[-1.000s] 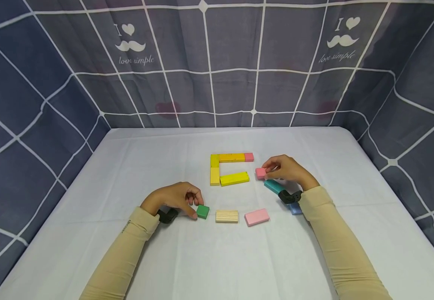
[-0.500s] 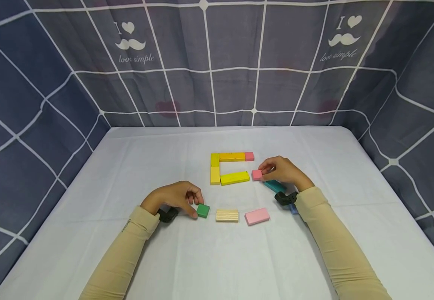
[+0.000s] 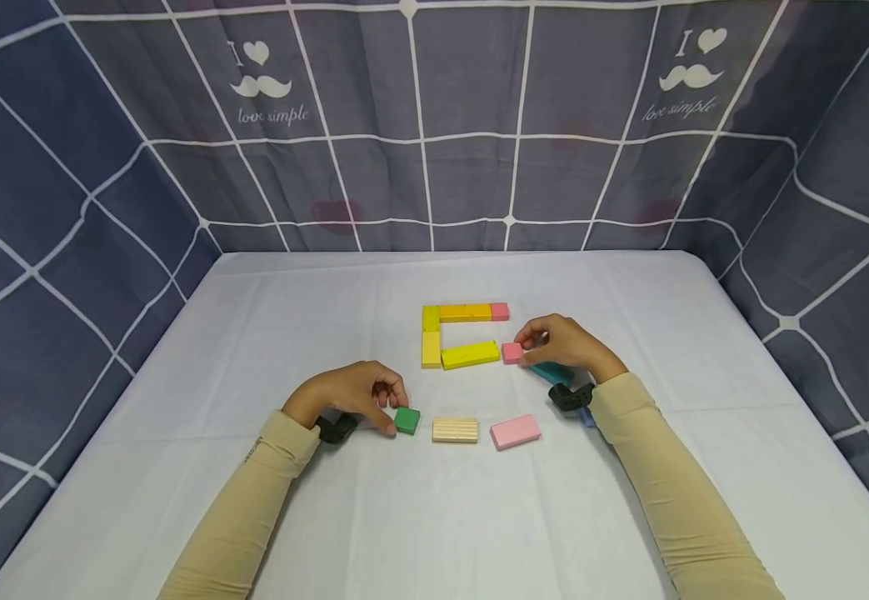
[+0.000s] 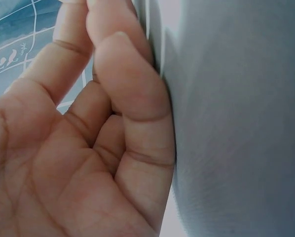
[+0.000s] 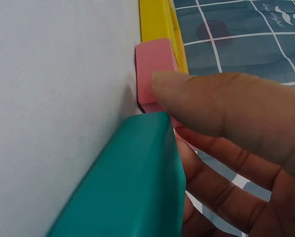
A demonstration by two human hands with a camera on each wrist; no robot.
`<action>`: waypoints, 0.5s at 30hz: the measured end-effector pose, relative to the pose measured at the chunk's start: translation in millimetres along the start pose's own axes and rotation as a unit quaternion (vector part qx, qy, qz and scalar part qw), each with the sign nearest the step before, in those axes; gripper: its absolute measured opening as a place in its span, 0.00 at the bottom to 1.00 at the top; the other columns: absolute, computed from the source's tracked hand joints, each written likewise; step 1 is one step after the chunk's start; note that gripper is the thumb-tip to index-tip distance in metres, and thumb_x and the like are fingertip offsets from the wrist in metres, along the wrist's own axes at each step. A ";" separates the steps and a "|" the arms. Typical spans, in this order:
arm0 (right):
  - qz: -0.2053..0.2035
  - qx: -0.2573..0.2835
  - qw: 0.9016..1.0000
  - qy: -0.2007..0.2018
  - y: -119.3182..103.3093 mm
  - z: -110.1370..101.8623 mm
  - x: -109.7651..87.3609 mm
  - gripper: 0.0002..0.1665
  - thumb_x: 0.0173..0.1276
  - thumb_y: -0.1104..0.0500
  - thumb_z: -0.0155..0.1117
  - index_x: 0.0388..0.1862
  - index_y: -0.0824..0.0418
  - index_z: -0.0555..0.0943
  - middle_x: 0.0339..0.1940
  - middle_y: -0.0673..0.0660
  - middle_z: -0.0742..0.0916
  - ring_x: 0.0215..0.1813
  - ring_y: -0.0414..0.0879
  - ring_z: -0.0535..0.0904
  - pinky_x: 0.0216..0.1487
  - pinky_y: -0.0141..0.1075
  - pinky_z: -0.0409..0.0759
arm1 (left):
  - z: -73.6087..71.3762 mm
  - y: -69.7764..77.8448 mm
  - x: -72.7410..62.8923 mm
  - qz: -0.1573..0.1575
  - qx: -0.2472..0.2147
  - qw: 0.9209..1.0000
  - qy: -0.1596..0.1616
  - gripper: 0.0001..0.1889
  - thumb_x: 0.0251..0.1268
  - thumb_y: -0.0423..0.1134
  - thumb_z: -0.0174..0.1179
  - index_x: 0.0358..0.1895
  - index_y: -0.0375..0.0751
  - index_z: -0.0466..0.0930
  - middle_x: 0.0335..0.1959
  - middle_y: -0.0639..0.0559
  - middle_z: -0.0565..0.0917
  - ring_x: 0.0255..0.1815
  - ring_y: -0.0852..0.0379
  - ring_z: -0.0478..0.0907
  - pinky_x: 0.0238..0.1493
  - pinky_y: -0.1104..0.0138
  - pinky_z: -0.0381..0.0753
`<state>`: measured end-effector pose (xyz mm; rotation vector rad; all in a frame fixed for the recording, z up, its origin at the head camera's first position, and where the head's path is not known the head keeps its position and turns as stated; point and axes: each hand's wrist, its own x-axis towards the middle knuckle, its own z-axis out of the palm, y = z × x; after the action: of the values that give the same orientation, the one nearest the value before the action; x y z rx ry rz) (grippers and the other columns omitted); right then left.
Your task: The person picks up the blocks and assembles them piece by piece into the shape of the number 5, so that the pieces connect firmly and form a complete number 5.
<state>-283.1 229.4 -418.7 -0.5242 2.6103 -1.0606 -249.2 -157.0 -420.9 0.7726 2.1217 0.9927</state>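
My right hand (image 3: 563,342) pinches a small pink block (image 3: 512,353) between thumb and fingers at the right end of a long yellow block (image 3: 470,355). In the right wrist view the thumb lies against that pink block (image 5: 155,69), with a teal block (image 5: 132,177) close in front. The left hand (image 3: 352,393) rests low on the table, thumb and index fingertips at two sides of a small green block (image 3: 407,421). Curled fingers (image 4: 132,89) fill the left wrist view, where the green block is hidden.
Yellow blocks (image 3: 431,350) and another pink block (image 3: 499,312) form an open frame. Nearer lie a ridged wooden block (image 3: 455,430) and a larger pink block (image 3: 515,432). A blue block (image 3: 588,417) shows partly beneath the right wrist. A patterned curtain (image 3: 471,183) surrounds the white table.
My right hand has moved the small pink block left, closing the gap to the long yellow block's end. The left hand and green block have stayed put.
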 end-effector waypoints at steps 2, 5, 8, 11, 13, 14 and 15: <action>0.001 -0.002 1.000 -0.002 0.0 0.6 0.6 0.16 0.68 0.63 0.80 0.51 0.69 0.87 0.43 0.60 0.88 0.46 0.52 0.78 0.51 0.41 0.77 | 0.0 -0.2 -0.2 0.000 0.000 1.000 0.000 0.15 0.51 0.30 0.83 0.42 0.38 0.89 0.33 0.55 0.82 0.34 0.59 0.72 0.38 0.71 0.73; 0.002 -0.004 1.000 -0.002 -0.6 1.1 1.0 0.16 0.68 0.63 0.80 0.50 0.68 0.87 0.44 0.60 0.89 0.47 0.52 0.79 0.52 0.42 0.78 | -0.1 -0.2 -0.5 -0.002 0.003 1.000 0.002 0.15 0.51 0.31 0.83 0.41 0.38 0.89 0.33 0.55 0.82 0.35 0.58 0.72 0.39 0.71 0.73; -0.001 -0.007 1.000 -0.001 -0.6 1.7 1.3 0.16 0.68 0.62 0.80 0.50 0.68 0.87 0.44 0.61 0.89 0.47 0.53 0.79 0.52 0.42 0.78 | -0.1 0.1 -0.5 -0.004 0.008 1.000 0.003 0.15 0.51 0.32 0.84 0.41 0.39 0.89 0.34 0.55 0.82 0.35 0.58 0.73 0.39 0.70 0.73; -0.001 -0.006 1.000 0.001 0.0 2.4 1.2 0.16 0.68 0.62 0.80 0.50 0.68 0.87 0.44 0.60 0.88 0.48 0.53 0.79 0.53 0.42 0.78 | 0.0 0.5 -0.3 -0.006 0.010 1.000 0.003 0.15 0.52 0.32 0.84 0.41 0.39 0.89 0.34 0.55 0.83 0.35 0.58 0.73 0.40 0.70 0.74; 0.001 -0.005 1.000 0.002 0.3 2.8 1.0 0.16 0.68 0.62 0.80 0.50 0.68 0.87 0.44 0.60 0.88 0.48 0.53 0.79 0.53 0.42 0.78 | 0.0 1.0 -0.3 -0.008 0.010 1.000 0.004 0.15 0.51 0.33 0.84 0.41 0.39 0.89 0.34 0.55 0.83 0.36 0.58 0.73 0.40 0.70 0.74; 0.002 -0.004 1.000 0.002 0.3 2.8 0.9 0.16 0.68 0.62 0.80 0.50 0.67 0.87 0.44 0.60 0.88 0.48 0.53 0.79 0.53 0.42 0.78 | -0.2 1.2 -0.4 -0.008 0.010 1.000 0.004 0.15 0.51 0.32 0.84 0.41 0.39 0.89 0.34 0.55 0.83 0.36 0.58 0.73 0.40 0.70 0.74; 0.003 -0.004 1.000 0.002 0.4 3.0 0.9 0.16 0.68 0.62 0.80 0.50 0.67 0.87 0.44 0.60 0.88 0.48 0.53 0.79 0.53 0.42 0.77 | -0.1 1.2 -0.3 -0.008 0.009 1.000 0.005 0.15 0.51 0.32 0.84 0.41 0.39 0.89 0.34 0.55 0.82 0.36 0.58 0.73 0.40 0.70 0.74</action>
<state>-282.8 227.4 -421.1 -0.5164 2.6190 -1.0513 -248.8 -156.7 -419.8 0.7595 2.1444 0.9708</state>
